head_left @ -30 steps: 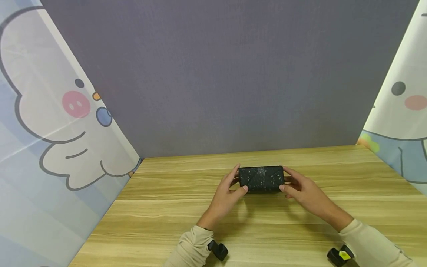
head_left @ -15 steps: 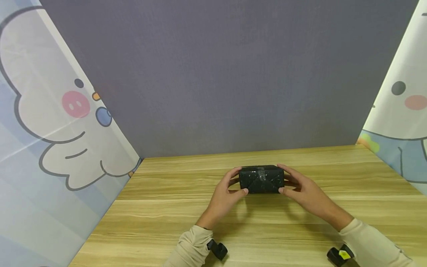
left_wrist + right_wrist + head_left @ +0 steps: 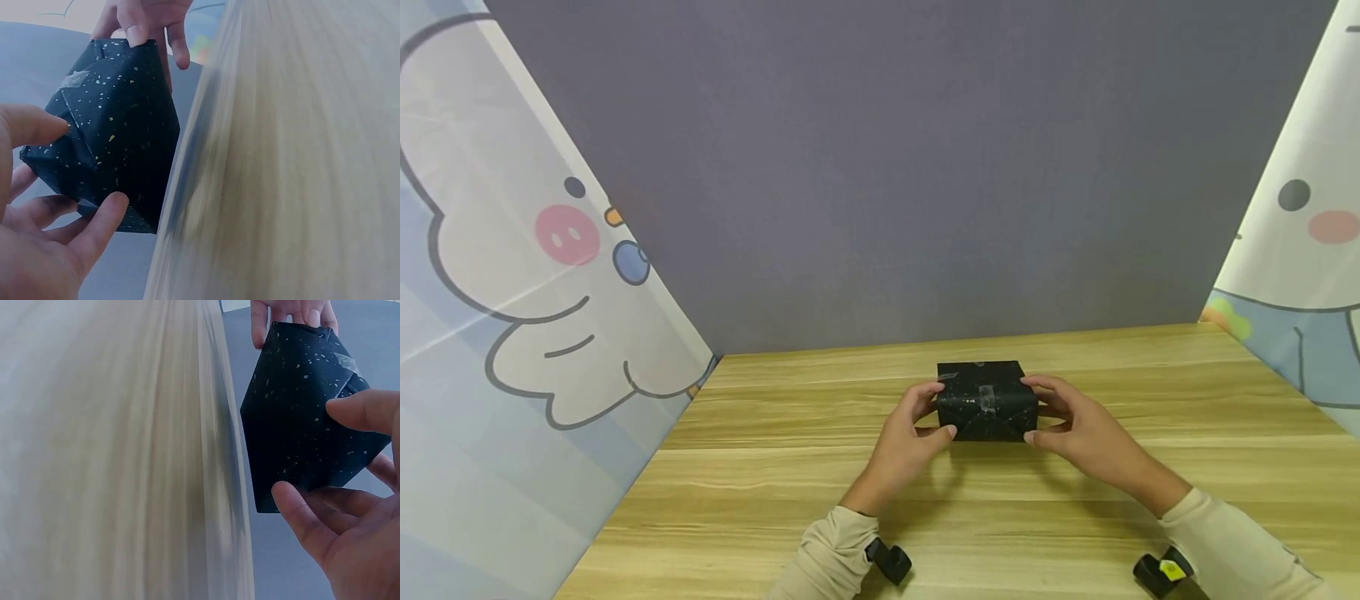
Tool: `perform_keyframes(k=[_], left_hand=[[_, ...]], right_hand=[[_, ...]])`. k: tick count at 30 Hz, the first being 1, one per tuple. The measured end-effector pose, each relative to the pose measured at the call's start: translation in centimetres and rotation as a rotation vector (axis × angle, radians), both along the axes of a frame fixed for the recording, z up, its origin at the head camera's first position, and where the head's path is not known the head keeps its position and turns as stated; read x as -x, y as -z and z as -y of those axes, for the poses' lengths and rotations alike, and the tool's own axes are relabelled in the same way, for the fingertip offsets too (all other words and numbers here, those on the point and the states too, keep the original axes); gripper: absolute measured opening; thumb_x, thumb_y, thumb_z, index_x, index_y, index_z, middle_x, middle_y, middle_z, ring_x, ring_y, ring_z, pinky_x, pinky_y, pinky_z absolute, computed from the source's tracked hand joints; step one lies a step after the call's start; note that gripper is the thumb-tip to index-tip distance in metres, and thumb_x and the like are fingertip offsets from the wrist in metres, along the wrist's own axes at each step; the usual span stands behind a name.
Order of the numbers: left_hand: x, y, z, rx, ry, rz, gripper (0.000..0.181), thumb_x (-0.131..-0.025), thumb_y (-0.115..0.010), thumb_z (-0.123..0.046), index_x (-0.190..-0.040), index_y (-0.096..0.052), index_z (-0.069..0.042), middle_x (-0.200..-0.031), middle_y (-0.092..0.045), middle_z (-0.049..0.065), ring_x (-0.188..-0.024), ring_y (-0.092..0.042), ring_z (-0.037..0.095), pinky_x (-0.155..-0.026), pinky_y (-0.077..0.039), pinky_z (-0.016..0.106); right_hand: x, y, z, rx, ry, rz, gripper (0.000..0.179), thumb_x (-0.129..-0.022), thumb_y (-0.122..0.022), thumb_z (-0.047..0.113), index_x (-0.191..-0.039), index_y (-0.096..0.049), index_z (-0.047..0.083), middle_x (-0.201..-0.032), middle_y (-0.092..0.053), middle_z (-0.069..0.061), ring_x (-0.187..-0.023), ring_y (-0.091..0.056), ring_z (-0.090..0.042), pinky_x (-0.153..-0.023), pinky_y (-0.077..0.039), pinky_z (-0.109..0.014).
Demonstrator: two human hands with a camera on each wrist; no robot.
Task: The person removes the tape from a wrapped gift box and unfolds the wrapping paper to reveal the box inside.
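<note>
A box wrapped in black speckled paper (image 3: 988, 412), with folded flaps and a strip of clear tape, is between the two hands above the wooden table. My left hand (image 3: 904, 446) grips its left end, thumb at the lower near corner and fingers at the top and side. On the opposite end my right hand (image 3: 1092, 440) holds it in the same manner. In the left wrist view the wrapped box (image 3: 125, 125) stands tilted, its lower edge close to the tabletop; whether it touches cannot be told. The right wrist view shows the wrapped box (image 3: 300, 412) from its other end.
The wood-grain table (image 3: 737, 500) spreads around both hands. A grey panel (image 3: 880, 183) rises at its back edge. Cartoon-printed sheets stand on the left (image 3: 512, 250) and right (image 3: 1292, 250). A black wrist device (image 3: 891, 562) is on the left sleeve.
The box has turned between the hands, so its taped top face now shows behind the near flap face. Fingers of both hands have shifted slightly; the arms stay nearly in place.
</note>
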State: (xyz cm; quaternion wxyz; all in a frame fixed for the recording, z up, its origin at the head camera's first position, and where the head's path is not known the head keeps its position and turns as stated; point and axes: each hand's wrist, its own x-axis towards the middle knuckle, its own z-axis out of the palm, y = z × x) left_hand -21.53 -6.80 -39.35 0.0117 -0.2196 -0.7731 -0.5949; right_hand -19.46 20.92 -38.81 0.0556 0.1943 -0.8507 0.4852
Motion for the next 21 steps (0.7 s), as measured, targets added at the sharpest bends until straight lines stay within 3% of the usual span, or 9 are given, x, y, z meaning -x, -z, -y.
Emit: perform_keyframes(k=[8, 12, 17, 21], left_hand=[[-0.21, -0.21, -0.07, 0.021, 0.008, 0.014, 0.044, -0.092, -0.073, -0.012, -0.133, -0.057, -0.018, -0.142, -0.057, 0.008, -0.127, -0.056, 0.025, -0.091, -0.053, 0.030], [-0.33, -0.13, -0.14, 0.028, 0.023, 0.009, 0.038, -0.094, -0.071, -0.011, -0.129, -0.060, -0.018, -0.146, -0.053, 0.004, -0.128, -0.055, 0.022, -0.089, -0.053, 0.029], [-0.65, -0.28, -0.16, 0.038, 0.040, 0.016, 0.034, -0.096, -0.068, -0.008, -0.129, -0.060, -0.014, -0.155, -0.043, 0.002, -0.134, -0.050, 0.021, -0.091, -0.052, 0.029], [-0.75, -0.30, -0.23, 0.045, 0.042, 0.014, 0.033, -0.097, -0.067, -0.008, -0.128, -0.060, -0.012, -0.155, -0.043, 0.003, -0.134, -0.050, 0.021, -0.092, -0.052, 0.030]], right_hand=[[-0.02, 0.07, 0.00, 0.033, -0.004, 0.016, 0.068, -0.087, -0.079, 0.010, -0.143, -0.042, 0.006, -0.146, -0.043, -0.031, -0.122, -0.054, -0.049, -0.082, -0.057, -0.037], [0.01, 0.13, -0.09, 0.040, 0.007, 0.017, 0.061, -0.087, -0.079, 0.009, -0.137, -0.045, 0.005, -0.141, -0.049, -0.030, -0.121, -0.056, -0.047, -0.080, -0.057, -0.034], [-0.04, 0.02, -0.24, -0.021, 0.049, 0.004, 0.056, -0.088, -0.080, 0.018, -0.132, -0.048, 0.007, -0.139, -0.052, -0.027, -0.121, -0.057, -0.044, -0.084, -0.056, -0.044], [-0.15, -0.10, -0.31, -0.044, 0.060, 0.011, 0.055, -0.088, -0.080, 0.022, -0.132, -0.049, 0.008, -0.141, -0.051, -0.026, -0.122, -0.057, -0.043, -0.087, -0.054, -0.051]])
